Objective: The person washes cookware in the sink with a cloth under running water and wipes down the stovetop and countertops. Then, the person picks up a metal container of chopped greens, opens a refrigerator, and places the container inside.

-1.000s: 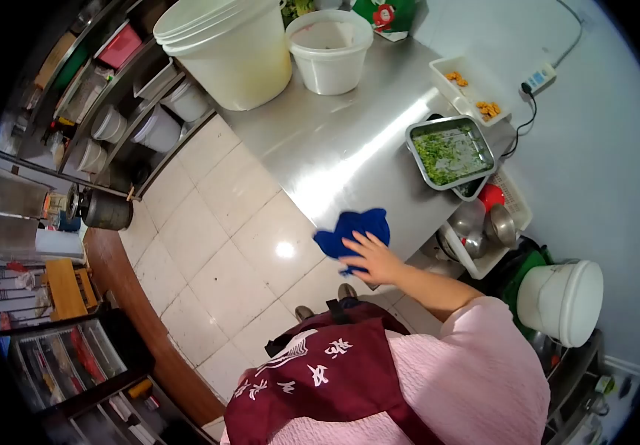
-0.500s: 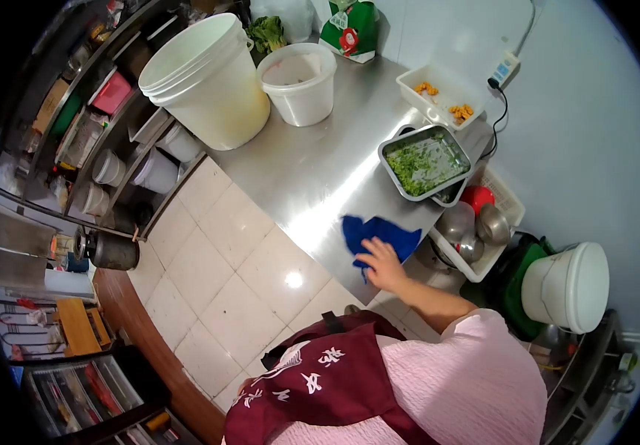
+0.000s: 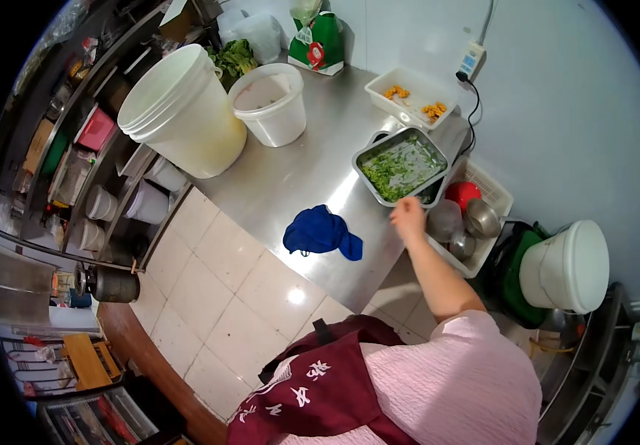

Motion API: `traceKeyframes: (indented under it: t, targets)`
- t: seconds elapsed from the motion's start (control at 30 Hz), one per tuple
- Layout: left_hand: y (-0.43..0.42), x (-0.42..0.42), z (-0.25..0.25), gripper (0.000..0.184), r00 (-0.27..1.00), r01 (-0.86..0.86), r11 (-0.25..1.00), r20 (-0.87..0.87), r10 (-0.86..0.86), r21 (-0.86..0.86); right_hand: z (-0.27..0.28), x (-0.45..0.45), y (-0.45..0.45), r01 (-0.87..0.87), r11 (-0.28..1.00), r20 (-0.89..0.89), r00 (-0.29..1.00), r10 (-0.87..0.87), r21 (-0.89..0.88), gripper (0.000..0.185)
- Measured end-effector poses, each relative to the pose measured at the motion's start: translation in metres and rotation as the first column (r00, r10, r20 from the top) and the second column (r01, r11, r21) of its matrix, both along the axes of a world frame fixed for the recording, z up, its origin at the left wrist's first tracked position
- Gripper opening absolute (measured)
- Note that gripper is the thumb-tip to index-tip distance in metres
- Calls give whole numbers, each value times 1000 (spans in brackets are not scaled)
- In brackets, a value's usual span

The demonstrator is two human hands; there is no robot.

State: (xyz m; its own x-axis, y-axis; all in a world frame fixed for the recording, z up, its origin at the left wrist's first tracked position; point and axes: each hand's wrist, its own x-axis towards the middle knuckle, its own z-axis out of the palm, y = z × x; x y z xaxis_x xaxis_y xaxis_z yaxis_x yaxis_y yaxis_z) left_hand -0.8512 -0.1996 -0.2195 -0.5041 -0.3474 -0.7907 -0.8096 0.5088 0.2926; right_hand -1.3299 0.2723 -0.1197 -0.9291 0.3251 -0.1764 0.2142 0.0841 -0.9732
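Note:
My right hand [image 3: 409,220] is at the near corner of a metal tray [image 3: 368,185] of chopped green leaves. Its fingers are curled together, and whether they grip the rim or anything small I cannot make out. To its left, a crumpled blue cloth [image 3: 320,231] lies on the steel table [image 3: 260,204], apart from the hand. The leaf tray rests partly over another dark metal container. My left hand is out of sight.
A tall white bucket [image 3: 186,119] and a smaller white tub [image 3: 271,111] stand at the back left. Behind the leaves sits a white tray [image 3: 401,115] with orange pieces. Right of my hand is a basket [image 3: 501,189] with bowls; a lidded white bucket [image 3: 565,267] stands beyond.
The blue cloth has been let go and now lies bunched on the table, farther left. My right hand has moved from it to the near corner of the leaf tray. The view has shifted slightly.

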Motion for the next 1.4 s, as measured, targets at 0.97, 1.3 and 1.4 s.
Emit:
traceKeyframes:
  t: [0.97, 1.3, 1.4]
  targets:
    - [-6, 20, 7, 44, 1000, 22, 999, -18, -22, -24, -34, -85, -28, 411, 455, 276, 901, -335, -790, 32]
    - [-9, 48, 14, 45, 999, 2, 1000, -42, -3, -26, -49, -60, -20, 312, 657, 365, 929, -59, -687, 23]
    - [-10, 62, 16, 45, 999, 1, 999, -52, -3, -33, -70, -72, -22, 434, 446, 330, 897, -295, -783, 18]
